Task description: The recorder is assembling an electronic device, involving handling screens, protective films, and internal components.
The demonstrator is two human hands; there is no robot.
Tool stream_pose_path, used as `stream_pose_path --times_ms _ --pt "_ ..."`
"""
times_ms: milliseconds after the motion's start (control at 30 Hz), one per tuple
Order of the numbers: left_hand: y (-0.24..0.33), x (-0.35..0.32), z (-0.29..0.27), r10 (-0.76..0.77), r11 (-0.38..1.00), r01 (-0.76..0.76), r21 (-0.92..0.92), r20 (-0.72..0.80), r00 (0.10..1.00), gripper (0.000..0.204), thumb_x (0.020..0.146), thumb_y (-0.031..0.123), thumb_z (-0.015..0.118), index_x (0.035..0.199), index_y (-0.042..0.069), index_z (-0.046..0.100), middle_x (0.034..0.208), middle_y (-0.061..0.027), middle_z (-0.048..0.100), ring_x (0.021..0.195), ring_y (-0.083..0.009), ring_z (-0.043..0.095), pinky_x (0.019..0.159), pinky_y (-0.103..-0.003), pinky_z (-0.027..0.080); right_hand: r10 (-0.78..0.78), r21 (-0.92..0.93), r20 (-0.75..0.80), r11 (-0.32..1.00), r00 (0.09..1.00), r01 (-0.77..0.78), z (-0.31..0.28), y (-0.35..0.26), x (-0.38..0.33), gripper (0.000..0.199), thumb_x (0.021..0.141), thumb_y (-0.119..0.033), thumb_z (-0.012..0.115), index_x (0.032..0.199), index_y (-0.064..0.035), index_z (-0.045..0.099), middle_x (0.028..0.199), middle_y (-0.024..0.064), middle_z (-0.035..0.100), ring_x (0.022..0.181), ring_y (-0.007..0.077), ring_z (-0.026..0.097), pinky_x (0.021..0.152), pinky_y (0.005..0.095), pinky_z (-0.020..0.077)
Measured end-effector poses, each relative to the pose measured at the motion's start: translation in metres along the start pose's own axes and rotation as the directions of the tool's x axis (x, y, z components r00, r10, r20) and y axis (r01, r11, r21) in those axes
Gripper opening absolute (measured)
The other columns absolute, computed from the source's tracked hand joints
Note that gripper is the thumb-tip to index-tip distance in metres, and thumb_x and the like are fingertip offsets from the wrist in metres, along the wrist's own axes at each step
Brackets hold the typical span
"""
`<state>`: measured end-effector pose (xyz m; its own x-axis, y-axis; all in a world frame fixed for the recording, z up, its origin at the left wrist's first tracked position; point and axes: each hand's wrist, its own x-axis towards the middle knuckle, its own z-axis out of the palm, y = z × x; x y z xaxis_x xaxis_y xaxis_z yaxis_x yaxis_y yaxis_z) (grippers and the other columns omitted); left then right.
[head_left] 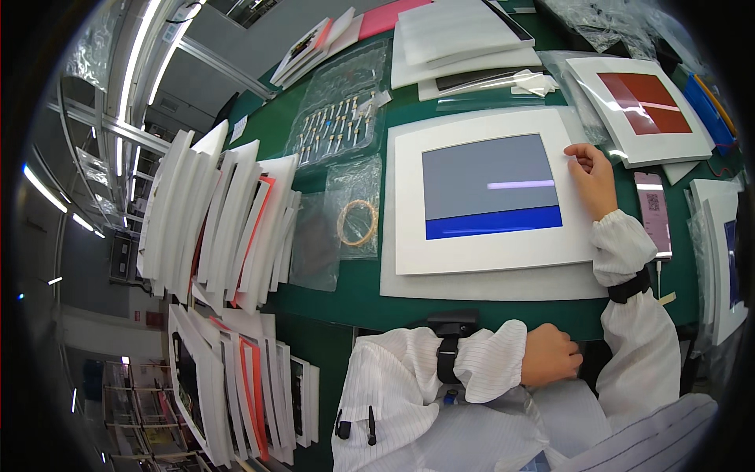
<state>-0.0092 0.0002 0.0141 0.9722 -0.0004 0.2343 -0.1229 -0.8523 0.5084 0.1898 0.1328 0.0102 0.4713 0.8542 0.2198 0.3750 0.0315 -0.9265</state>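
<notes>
A: where's the panel?
B: white-framed display panel lies flat, screen up, on a white foam sheet on the green bench, centre of view
A: hands?
B: right hand is on the frame's upper right corner, fingers curled, tips pressing the bezel edge. Touching, not gripping. Left hand is a loose fist at the near bench edge, holding nothing I can see
A: step?
B: looks like checking or steadying that corner. Next move probably needs both hands on the frame edges, keeping off the grey and blue screen
A: nearby?
B: bag with a coiled wire ring to the left, second panel with a red screen beyond the right hand
</notes>
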Motion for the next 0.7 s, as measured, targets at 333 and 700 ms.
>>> stream_pose_path --times_ms 333,700 --pt "0.029 -0.074 -0.068 -0.53 0.837 0.541 -0.08 -0.365 0.766 0.011 0.081 0.015 0.061 0.084 0.004 0.063 0.074 -0.008 0.062 0.06 -0.0218 0.058 0.055 -0.028 0.045 -0.092 -0.026 -0.083 0.996 0.992 0.09 -0.034 -0.004 -0.009 0.019 0.075 -0.003 0.056 0.094 -0.0029 0.06 0.089 0.0083 0.057 0.083 0.0182 0.053 0.074 0.0274 0.0451" --pt "-0.004 -0.128 -0.026 -0.679 0.708 0.595 -0.381 -0.597 0.426 0.016 0.087 0.014 0.058 0.081 0.0 0.063 0.056 0.0016 0.051 0.05 -0.0037 0.044 0.046 -0.019 0.033 -0.034 0.063 -0.098 0.997 0.995 0.04 -0.055 -0.036 -0.169 0.017 0.073 0.003 0.055 0.088 -0.0025 0.059 0.08 0.0031 0.048 0.069 0.0111 0.044 0.062 0.0225 0.0382"
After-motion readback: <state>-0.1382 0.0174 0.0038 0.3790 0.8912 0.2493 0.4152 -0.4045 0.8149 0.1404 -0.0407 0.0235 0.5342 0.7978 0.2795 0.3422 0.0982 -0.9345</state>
